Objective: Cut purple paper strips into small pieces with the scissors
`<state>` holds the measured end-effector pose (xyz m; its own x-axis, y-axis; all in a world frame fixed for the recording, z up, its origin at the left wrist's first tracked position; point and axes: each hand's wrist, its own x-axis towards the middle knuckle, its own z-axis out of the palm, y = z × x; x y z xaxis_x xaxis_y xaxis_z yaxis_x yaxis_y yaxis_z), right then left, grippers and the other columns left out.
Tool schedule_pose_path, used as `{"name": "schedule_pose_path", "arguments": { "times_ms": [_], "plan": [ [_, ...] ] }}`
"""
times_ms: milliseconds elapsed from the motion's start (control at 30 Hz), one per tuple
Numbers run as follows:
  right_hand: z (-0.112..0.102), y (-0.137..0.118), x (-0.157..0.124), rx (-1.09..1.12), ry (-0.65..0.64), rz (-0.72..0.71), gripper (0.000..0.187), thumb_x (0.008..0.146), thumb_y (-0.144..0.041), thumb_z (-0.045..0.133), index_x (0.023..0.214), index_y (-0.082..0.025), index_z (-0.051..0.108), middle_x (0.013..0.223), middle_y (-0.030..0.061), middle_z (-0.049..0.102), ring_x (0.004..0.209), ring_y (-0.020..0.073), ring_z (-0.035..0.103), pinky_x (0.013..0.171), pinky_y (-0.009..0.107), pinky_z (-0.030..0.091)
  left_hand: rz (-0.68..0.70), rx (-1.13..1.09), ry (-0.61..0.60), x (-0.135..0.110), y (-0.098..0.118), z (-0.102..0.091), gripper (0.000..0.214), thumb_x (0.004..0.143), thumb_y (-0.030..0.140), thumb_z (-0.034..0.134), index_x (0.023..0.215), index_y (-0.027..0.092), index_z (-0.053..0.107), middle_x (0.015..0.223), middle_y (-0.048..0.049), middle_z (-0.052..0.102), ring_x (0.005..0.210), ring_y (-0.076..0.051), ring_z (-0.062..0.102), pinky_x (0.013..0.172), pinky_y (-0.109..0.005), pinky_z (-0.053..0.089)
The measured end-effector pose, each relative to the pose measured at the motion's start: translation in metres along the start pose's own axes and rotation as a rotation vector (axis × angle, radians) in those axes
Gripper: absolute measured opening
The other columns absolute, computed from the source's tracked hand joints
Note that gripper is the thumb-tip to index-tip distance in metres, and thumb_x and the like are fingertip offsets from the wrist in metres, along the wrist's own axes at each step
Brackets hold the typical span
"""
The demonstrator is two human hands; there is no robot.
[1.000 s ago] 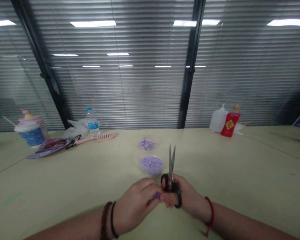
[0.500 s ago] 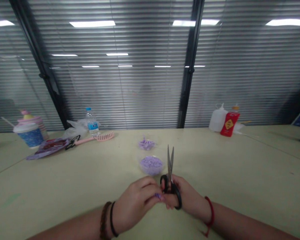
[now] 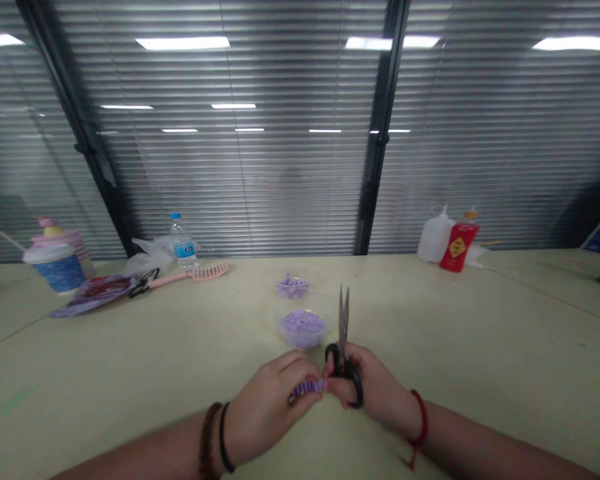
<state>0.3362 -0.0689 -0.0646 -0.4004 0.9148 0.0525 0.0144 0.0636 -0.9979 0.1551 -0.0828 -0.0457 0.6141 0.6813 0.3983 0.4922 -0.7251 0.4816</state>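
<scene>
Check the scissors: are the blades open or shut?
Slightly open: the scissors stand upright in the right hand, and a narrow gap shows between the two blade tips.

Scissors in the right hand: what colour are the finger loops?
The scissors' finger loops are black; the head view shows them best.

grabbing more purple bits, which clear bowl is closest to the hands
The fuller bowl just beyond the scissors; the other bowl sits farther back with a smaller heap.

Reflected ceiling lights [image 3: 183,43] glare; frame edges bow.
</scene>
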Motion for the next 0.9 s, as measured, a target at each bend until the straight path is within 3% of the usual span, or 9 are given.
{"name": "schedule_pose_path", "arguments": {
  "times_ms": [300,567,733,900],
  "plan": [
    [-0.007,-0.001,0.001,-0.052,0.08,-0.051,0.021,0.062,-0.023,0.065,0.069,-0.015,0.047,0.049,-0.0073,0.044,0.039,0.0038,0.037,0.038,0.016,0.029,-0.007,0.022,0.036,-0.002,0.002,-0.006,0.007,0.08,0.013,0.049,0.084,0.017,0.053,0.082,-0.0027,0.054,0.078,-0.013,0.051,0.069,-0.024,0.042],
    [-0.002,0.008,0.003,0.104,-0.097,-0.011,0.039,0.058,-0.033,0.073,0.076,-0.015,0.044,0.054,-0.0044,0.05,0.044,0.0068,0.044,0.042,0.018,0.035,0.052,-0.033,0.025,-0.003,0.002,-0.002,0.011,0.08,0.01,0.048,0.087,0.017,0.052,0.086,-0.0034,0.053,0.081,-0.013,0.05,0.071,-0.022,0.042],
    [0.001,0.009,0.003,0.146,-0.094,0.002,0.045,0.054,-0.032,0.076,0.079,-0.015,0.043,0.062,-0.0048,0.05,0.046,0.0046,0.04,0.041,0.017,0.033,0.075,-0.077,0.025,-0.003,0.001,0.001,0.014,0.081,0.008,0.047,0.089,0.017,0.052,0.089,-0.0036,0.052,0.083,-0.012,0.05,0.073,-0.022,0.042],
    [-0.001,0.004,0.003,0.125,-0.086,0.006,0.039,0.056,-0.032,0.074,0.074,-0.015,0.044,0.055,-0.0058,0.048,0.044,0.0056,0.042,0.042,0.017,0.033,0.081,-0.096,0.033,-0.003,0.0,0.001,0.013,0.082,0.009,0.046,0.089,0.018,0.052,0.089,-0.0037,0.052,0.083,-0.012,0.05,0.073,-0.022,0.042]
  ]
}}
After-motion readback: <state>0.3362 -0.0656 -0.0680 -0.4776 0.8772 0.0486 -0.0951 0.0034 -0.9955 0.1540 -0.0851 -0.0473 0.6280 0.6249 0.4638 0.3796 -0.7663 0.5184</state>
